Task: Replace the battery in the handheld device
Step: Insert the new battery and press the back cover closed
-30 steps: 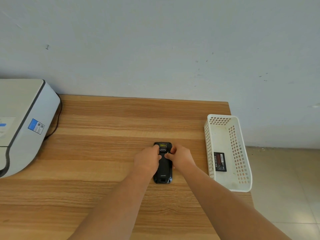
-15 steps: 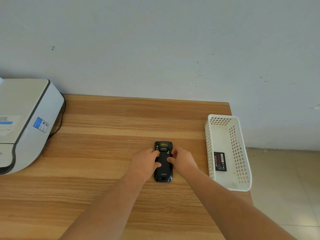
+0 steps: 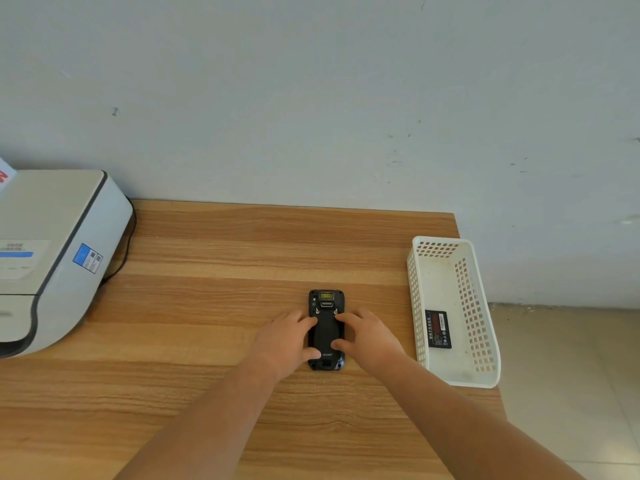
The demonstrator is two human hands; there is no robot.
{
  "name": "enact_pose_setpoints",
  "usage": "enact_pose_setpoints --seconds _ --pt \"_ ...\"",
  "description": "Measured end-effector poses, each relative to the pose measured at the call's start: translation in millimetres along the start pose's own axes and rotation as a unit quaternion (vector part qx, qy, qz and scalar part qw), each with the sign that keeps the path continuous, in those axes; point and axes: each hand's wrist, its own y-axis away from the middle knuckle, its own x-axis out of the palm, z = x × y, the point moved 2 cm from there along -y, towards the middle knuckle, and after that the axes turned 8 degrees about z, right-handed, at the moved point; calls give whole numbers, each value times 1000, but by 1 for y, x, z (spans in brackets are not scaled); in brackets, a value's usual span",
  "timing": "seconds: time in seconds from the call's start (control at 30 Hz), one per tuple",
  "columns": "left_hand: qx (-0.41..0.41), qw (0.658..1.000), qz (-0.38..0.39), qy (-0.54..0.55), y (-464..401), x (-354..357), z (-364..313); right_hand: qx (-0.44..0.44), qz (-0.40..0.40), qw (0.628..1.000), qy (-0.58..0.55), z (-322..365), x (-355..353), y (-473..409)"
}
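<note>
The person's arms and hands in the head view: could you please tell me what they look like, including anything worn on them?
Both forearms come in from the bottom edge, bare as far as the frame shows, with no sleeve in view. The left hand and the right hand are bare too: no glove, ring, watch or wristband can be seen. No markings or cables show on either arm.

Blk device (image 3: 326, 327), wht basket (image 3: 481, 317) (perforated)

Both hands (image 3: 287, 341) seemingly grip the device (image 3: 326, 327).
</note>
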Motion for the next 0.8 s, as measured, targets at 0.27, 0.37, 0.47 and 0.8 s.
enact_pose_setpoints --seconds 0.27,0.37,0.47,0.8 --pt "35 997 -61 19 -20 -26 5 -64 -27 994 89 7 -24 -17" --pt "21 996 -70 45 -27 -26 6 -74 -21 990 120 11 -22 -22" --pt "18 996 -61 55 -31 -22 5 -64 -23 991 117 10 -20 -26" --pt "58 997 -13 -51 -45 -34 4 -66 3 991 119 7 -25 -34"
